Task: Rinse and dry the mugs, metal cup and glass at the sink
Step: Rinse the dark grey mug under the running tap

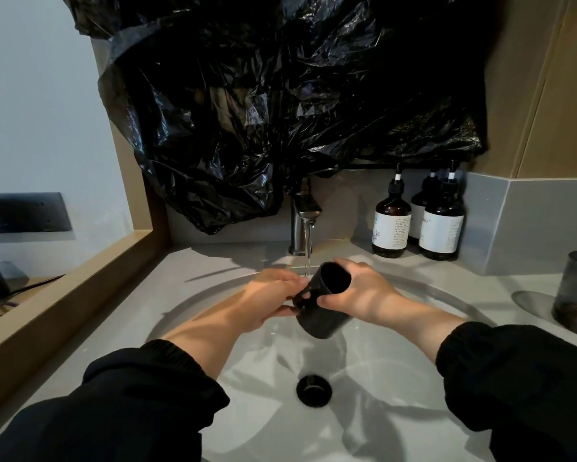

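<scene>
Mug (320, 320) | left hand (270, 295), right hand (363, 291) gripping | bottle labels (390, 233) illegible

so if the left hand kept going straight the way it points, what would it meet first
The black mug: the left hand points rightward and its fingertips touch the mug's side. Just beyond, the right hand grips the mug's far side; depth is unclear.

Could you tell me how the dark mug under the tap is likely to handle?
The dark mug is probably slippery: water from the tap runs beside its glossy wall. It looks rigid, perhaps ceramic, so it might chip if dropped in the sink.
</scene>
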Motion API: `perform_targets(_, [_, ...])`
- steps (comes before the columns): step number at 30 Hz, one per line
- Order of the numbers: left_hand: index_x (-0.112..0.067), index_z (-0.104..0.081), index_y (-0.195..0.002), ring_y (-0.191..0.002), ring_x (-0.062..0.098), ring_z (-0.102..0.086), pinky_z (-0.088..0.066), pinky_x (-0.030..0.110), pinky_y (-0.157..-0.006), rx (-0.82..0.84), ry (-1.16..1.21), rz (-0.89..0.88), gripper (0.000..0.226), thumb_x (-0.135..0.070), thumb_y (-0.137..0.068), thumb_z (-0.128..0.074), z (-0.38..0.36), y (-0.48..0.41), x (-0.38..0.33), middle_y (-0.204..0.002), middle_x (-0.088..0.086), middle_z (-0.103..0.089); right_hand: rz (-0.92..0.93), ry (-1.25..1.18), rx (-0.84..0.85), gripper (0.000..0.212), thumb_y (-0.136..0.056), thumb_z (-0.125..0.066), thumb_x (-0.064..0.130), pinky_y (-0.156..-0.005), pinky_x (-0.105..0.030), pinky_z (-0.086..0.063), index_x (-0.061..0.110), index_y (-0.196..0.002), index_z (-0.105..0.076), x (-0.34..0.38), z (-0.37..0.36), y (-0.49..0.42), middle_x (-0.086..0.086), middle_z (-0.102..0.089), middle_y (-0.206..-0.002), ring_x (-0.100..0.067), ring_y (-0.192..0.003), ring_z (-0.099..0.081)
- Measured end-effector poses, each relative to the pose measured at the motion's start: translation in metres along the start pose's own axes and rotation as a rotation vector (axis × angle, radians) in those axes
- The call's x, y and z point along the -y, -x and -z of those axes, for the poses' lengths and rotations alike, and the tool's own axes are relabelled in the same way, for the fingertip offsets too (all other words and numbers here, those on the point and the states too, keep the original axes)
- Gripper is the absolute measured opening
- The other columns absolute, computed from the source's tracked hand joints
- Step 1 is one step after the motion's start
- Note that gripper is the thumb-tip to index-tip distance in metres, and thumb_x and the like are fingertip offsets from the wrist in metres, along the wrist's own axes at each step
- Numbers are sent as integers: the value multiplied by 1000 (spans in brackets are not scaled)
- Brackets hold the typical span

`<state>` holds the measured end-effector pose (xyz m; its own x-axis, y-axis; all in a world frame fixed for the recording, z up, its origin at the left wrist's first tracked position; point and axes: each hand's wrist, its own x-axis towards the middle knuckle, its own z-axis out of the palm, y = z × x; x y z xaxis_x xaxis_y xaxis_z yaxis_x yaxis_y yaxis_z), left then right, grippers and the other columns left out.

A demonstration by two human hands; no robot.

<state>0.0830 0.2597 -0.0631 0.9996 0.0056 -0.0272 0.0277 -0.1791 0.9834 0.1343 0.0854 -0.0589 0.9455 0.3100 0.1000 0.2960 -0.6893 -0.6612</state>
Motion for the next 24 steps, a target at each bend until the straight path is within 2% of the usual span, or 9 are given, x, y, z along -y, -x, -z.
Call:
perform_targets(1, [-11,-63,-80,-81,15,-60,-55,28,-80,-38,4,0,22,-18,-98,-53,-1,-1,1,-84,6,-63,5,5,26,95,-68,-79,43,-96,-29,-43,24,-147,-30,0,-1,2,-3,-42,-138,-22,-121,-47])
perform_targets(3, [-11,-60,-77,-82,18,-59,-54,31,-81,-89,3,-18,27,-17,-100,-49,-3,-2,-1,-91,11,-62,10,-34,62,91,-67,-80,41,-95,-30,-45,23,-143,-35,2,-3,5,-1,-50,-131,-20,-116,-52])
perform_targets(6, [-13,-59,-80,-88,19,-61,-53,36,-86,-78,81,-31,27,-22,-102,-45,0,0,-10,-93,7,-63,44,-73,38,69,-68,-79,36,-78,-26,-50,24,-130,-50,8,-5,7,5,-60,-107,-15,-97,-59])
perform_targets(10, [-15,-63,-103,-105,17,-61,-50,38,-90,-23,20,72,22,-29,-101,-46,10,2,-9,-100,1,-66,5,-148,12,78,-69,-79,43,-53,-21,-41,23,-136,-45,8,-6,1,3,-59,-113,-20,-94,-60])
perform_targets(14, [-17,-60,-82,-94,13,-55,-49,36,-89,143,-23,76,24,-27,-100,-47,10,3,-4,-87,-3,-58,-6,-126,10,78,-71,-77,43,-50,-20,-39,21,-138,-44,3,-2,-1,1,-59,-114,-21,-92,-58])
perform_targets(16, [-15,-54,-76,-84,10,-56,-52,31,-81,158,-29,59,28,-24,-101,-47,8,3,-4,-81,-4,-56,-9,-105,6,83,-70,-77,46,-51,-20,-39,20,-140,-42,1,-3,-2,0,-58,-119,-20,-94,-58])
perform_targets(18, [-13,-56,-80,-81,9,-59,-53,27,-73,136,-3,54,25,-21,-101,-46,6,2,-2,-82,-1,-57,-14,-87,8,88,-70,-76,50,-59,-23,-43,21,-143,-37,0,-4,-4,-1,-55,-128,-22,-104,-57])
perform_targets(20, [-13,-60,-87,-83,10,-61,-54,26,-69,103,24,51,22,-20,-101,-46,4,2,2,-88,2,-58,-17,-77,18,89,-70,-73,55,-72,-30,-46,23,-144,-34,-2,-6,-5,-2,-50,-135,-24,-113,-54])
perform_targets(24, [-13,-64,-102,-98,19,-63,-56,28,-67,55,85,58,22,-22,-102,-45,3,1,6,-107,9,-62,-38,-153,67,90,-71,-74,55,-84,-33,-48,29,-145,-29,-8,-3,-6,-2,-46,-138,-25,-118,-51])
